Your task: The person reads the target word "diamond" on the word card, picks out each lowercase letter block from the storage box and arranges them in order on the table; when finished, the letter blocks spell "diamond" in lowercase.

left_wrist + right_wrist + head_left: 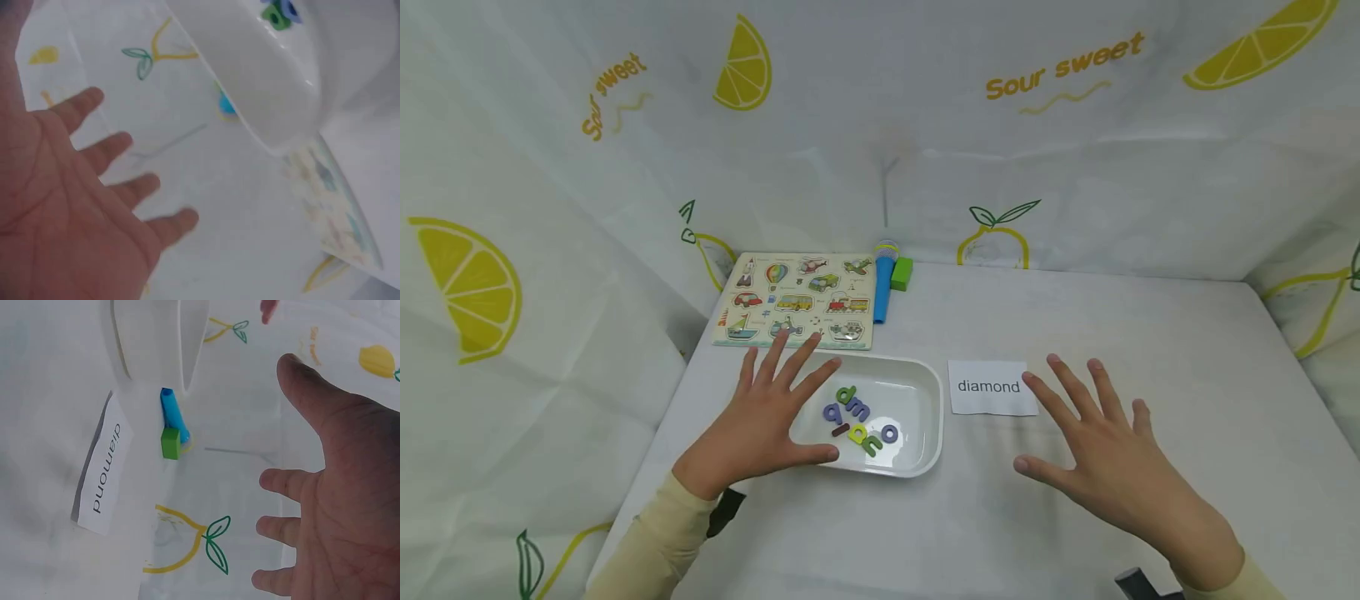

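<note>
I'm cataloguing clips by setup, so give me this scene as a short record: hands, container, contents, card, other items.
Left hand: fingers spread, beside the tray, holding nothing
Right hand: fingers spread, near the card, holding nothing
Container: white tray
Contents: seven small letters; three purple, two green, one yellow, one dark red
Card: white card reading "diamond", right of the tray in the head view
Other items: vehicle picture board behind the tray; blue microphone beside it; green block by the microphone
</note>
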A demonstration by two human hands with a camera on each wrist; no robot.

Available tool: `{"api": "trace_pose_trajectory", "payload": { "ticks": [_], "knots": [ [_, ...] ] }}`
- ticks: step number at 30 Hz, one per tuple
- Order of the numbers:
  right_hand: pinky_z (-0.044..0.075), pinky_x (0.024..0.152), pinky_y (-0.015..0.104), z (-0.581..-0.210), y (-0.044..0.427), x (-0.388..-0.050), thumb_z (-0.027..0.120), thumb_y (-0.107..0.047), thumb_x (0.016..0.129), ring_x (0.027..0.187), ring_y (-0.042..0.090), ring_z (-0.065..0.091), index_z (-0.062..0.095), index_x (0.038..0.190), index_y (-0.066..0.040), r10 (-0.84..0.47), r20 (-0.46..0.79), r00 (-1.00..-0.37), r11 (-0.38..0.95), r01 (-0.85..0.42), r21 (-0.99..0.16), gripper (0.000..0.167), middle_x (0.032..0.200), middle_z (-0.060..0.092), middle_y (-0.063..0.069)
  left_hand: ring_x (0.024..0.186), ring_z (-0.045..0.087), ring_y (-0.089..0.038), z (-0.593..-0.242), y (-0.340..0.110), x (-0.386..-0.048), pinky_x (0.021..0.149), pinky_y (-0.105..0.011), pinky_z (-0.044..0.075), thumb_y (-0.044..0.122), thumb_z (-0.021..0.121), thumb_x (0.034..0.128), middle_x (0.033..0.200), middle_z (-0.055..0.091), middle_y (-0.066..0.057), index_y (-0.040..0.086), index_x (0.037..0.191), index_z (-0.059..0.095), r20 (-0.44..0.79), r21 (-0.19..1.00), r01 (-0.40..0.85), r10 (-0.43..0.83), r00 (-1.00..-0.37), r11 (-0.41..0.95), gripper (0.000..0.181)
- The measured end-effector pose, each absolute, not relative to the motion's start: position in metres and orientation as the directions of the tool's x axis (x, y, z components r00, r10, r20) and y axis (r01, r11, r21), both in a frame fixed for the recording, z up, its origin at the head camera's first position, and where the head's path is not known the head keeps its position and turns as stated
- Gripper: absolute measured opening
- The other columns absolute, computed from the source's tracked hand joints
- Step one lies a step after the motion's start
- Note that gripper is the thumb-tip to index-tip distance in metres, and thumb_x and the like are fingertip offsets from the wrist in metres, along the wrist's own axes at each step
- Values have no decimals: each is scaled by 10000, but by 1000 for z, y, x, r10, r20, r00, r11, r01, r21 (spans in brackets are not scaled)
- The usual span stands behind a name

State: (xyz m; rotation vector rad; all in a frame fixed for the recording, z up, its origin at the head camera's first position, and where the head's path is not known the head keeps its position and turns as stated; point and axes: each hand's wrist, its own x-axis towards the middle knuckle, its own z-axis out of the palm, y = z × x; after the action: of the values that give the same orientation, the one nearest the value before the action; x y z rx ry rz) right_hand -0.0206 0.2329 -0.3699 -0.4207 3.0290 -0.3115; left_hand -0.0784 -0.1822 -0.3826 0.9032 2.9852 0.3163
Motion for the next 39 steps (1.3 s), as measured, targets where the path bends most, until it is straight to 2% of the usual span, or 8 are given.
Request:
{"api": "trace_pose_trajectory", "payload": {
  "ticks": [4, 9, 14, 17, 20, 25, 31, 39],
  "knots": [
    [183, 902, 875, -369, 231, -20, 611, -698, 892, 1517, 444, -68, 201, 1636, -260, -283, -23, -959, 936, -271, -225, 955, 1702, 51, 51, 1540, 4, -357, -396, -203, -90, 1154, -643, 180, 586, 831, 765, 1702, 29, 10, 278, 1624, 247, -6, 370, 558, 603, -798, 742, 1083],
    [258, 926, 824, -367, 226, -21, 613, -649, 924, 1518, 447, 25, 216, 1633, -211, -301, 21, -953, 915, -295, -274, 923, 1692, 117, 60, 1536, 98, -318, -418, -225, -99, 1119, -561, 333, 458, 935, 687, 1698, 33, 24, 238, 1629, 218, -68, 522, 492, 610, -790, 697, 1204],
    [335, 1008, 723, -360, 214, -30, 612, -636, 933, 1494, 454, 160, 239, 1621, -165, -338, 56, -940, 881, -336, -332, 913, 1663, 205, 99, 1541, 89, -292, -439, -236, -100, 1143, -536, 302, 456, 963, 637, 1700, 51, 16, 137, 1631, 183, -109, 544, 445, 585, -804, 712, 1303],
    [470, 910, 659, -353, 204, -35, 602, -628, 944, 1465, 408, 262, 240, 1621, -188, -347, 60, -936, 863, -344, -370, 885, 1648, 244, 80, 1544, 85, -266, -447, -240, -100, 1152, -518, 288, 487, 957, 632, 1701, 38, 25, 110, 1633, 151, -110, 539, 435, 572, -813, 722, 1340],
    [521, 857, 614, -347, 192, -41, 632, -589, 945, 1414, 361, 369, 298, 1601, -191, -357, 75, -931, 835, -354, -421, 836, 1611, 319, 69, 1542, 98, -273, -451, -241, -101, 1154, -515, 285, 509, 949, 633, 1703, 27, 3, 88, 1633, 123, -92, 534, 450, 578, -811, 716, 1364],
    [497, 965, 545, -347, 168, -58, 709, -462, 943, 1307, 298, 529, 457, 1517, -175, -402, 97, -911, 755, -389, -528, 689, 1499, 482, 41, 1533, 146, -296, -456, -241, -102, 1147, -511, 298, 533, 939, 635, 1704, 8, -3, 60, 1629, 112, -83, 535, 453, 578, -812, 713, 1377],
    [543, 918, 416, -363, 126, -84, 779, -302, 917, 1152, 221, 635, 604, 1392, -158, -475, 79, -877, 633, -402, -662, 527, 1386, 593, -9, 1535, 139, -281, -460, -243, -101, 1153, -503, 290, 548, 933, 636, 1703, -5, 32, 63, 1629, 124, -77, 542, 445, 569, -818, 713, 1370],
    [535, 920, 386, -389, 56, -111, 784, -240, 914, 1132, 212, 640, 676, 1311, -134, -526, -32, -850, 637, -368, -677, 424, 1277, 663, 25, 1544, 6, -333, -463, -244, -102, 1139, -585, 275, 563, 913, 651, 1706, -18, 25, 105, 1630, 187, -91, 560, 430, 569, -817, 708, 1301]
  ]
}}
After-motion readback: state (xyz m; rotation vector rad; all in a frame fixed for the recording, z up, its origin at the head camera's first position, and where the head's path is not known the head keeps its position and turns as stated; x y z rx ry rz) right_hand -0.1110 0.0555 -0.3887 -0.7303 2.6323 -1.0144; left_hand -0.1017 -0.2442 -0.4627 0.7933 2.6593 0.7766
